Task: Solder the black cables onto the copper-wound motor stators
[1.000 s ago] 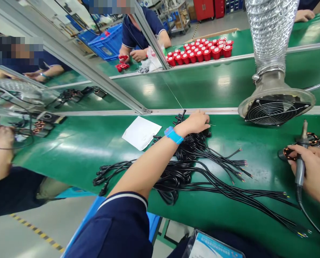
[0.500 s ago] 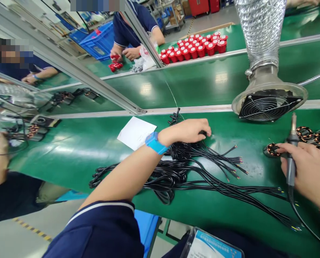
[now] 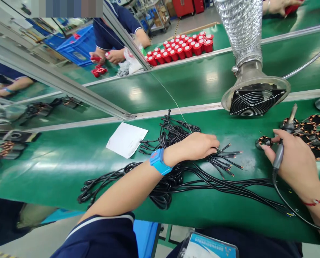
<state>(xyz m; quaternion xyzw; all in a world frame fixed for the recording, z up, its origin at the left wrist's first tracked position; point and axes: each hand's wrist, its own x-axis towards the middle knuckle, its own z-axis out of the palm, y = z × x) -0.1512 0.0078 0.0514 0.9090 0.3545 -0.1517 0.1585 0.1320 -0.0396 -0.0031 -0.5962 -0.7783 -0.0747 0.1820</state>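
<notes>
Black cables lie bundled on the green workbench, stripped ends toward the right. Left hand is over the upper bundle, fingers curled narrow; what they pinch cannot be told. Right hand grips a soldering iron, thumb against a copper-wound stator.

Cables sprawl across the desk; paper sits behind them, left; the fan hangs behind, right; stators, apparently, cluster off their right.

The long green tabletop is smooth and glossy, the thin black cables look like shiny plastic, the silver round duct like wrinkled metal foil
</notes>
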